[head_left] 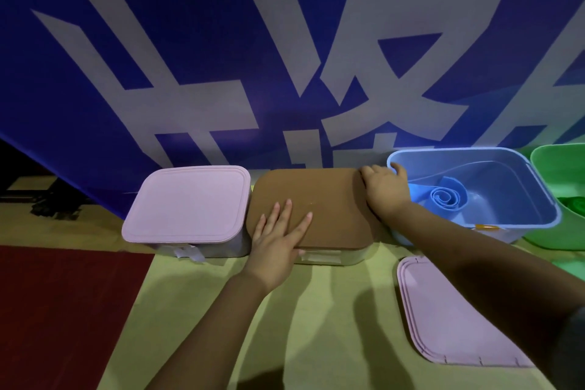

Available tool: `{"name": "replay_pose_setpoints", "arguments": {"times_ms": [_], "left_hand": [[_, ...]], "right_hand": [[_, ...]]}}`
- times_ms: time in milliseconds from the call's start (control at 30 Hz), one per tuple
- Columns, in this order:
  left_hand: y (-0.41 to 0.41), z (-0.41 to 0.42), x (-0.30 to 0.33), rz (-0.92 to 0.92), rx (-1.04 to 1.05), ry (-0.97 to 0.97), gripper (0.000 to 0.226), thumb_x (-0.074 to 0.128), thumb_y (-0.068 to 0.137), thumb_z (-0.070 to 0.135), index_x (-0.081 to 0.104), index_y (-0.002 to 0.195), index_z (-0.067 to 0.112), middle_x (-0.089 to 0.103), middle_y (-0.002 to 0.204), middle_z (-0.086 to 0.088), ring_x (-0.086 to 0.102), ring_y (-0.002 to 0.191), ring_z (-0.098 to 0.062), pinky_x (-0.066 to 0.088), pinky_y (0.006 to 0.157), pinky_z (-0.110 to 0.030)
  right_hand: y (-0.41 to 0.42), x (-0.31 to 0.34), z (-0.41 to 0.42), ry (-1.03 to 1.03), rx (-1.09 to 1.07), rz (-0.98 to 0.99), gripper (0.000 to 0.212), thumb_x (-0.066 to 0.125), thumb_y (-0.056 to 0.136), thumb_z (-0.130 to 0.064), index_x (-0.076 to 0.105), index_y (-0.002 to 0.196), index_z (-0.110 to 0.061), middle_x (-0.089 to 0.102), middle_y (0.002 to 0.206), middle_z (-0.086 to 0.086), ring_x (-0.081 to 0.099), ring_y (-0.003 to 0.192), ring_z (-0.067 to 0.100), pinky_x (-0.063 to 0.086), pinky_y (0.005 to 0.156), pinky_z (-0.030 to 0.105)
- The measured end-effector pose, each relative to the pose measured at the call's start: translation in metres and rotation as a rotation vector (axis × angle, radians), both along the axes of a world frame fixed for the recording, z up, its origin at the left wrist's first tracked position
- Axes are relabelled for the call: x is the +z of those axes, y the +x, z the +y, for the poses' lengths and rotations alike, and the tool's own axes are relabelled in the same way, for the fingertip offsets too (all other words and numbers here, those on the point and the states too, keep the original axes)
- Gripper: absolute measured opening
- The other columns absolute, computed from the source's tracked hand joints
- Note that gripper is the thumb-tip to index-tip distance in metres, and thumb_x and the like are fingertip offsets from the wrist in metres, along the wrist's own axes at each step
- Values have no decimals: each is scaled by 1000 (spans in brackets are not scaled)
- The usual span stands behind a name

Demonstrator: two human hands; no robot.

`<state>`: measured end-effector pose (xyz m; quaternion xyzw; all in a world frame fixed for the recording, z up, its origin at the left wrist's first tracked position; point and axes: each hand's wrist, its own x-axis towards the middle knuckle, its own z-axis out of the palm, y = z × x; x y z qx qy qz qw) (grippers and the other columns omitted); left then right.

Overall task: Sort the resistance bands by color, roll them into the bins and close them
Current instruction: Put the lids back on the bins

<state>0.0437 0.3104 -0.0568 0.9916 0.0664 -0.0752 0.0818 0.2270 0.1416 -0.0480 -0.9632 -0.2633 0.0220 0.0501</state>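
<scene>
A brown lid (pixel 323 196) lies on the middle bin. My left hand (pixel 280 236) presses flat on its near left part, fingers straight and thumb over the front edge. My right hand (pixel 384 188) rests on the lid's far right corner, fingers curled over the edge beside the blue bin (pixel 538 187). That blue bin stands uncovered with a rolled blue band (pixel 443 198) inside. A pink-lidded bin (pixel 190 203) sits shut at the left. A loose pink lid (pixel 443 326) lies on the surface at the near right, partly under my right forearm.
A green bin (pixel 560 168) stands at the far right edge with something green inside. A blue banner with white shapes (pixel 285 41) hangs right behind the bins. A dark red mat (pixel 63 310) covers the near left of the yellowish surface.
</scene>
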Motion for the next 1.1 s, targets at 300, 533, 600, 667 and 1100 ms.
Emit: {"name": "replay_pose_setpoints", "arguments": {"times_ms": [300, 533, 600, 667, 1100], "left_hand": [[16, -7, 6, 32, 58, -54, 71, 51, 95, 35, 5, 150, 40, -14, 160, -4, -16, 146, -24, -8, 115, -38], [13, -30, 29, 108, 92, 12, 91, 59, 88, 49, -6, 150, 34, -26, 156, -6, -25, 143, -28, -12, 115, -49], [6, -58, 27, -95, 81, -75, 84, 60, 89, 42, 6, 152, 29, -11, 160, -6, -12, 146, -27, -5, 116, -45], [-5, -89, 18, -360, 56, -236, 66, 62, 88, 28, 34, 146, 17, 24, 155, -11, 20, 141, -33, 16, 114, -42], [-29, -204, -55, 530, 821, -1538, 17, 47, 95, 4, 46, 83, 16, 56, 84, -7, 54, 76, -18, 43, 70, -30]], "right_hand": [[-30, 19, -16, 449, -61, 52, 38, 44, 99, -27, 47, 136, -16, 54, 131, 9, 49, 119, 28, 31, 105, 39], [-81, 28, -82, 682, -136, 199, 36, 54, 95, -23, 54, 128, -11, 57, 125, 9, 58, 107, 21, 38, 87, 21], [-94, 26, -105, 716, -165, 181, 33, 55, 94, -16, 57, 125, -8, 59, 120, 11, 58, 103, 22, 34, 83, 16], [-106, 17, -130, 729, -198, 163, 31, 57, 92, -12, 58, 122, -5, 60, 116, 13, 59, 98, 23, 33, 81, 16], [-179, -91, -263, 83, -390, 406, 62, 65, 83, -47, 45, 137, -25, 31, 153, 4, 33, 138, 23, 32, 109, 40]]}}
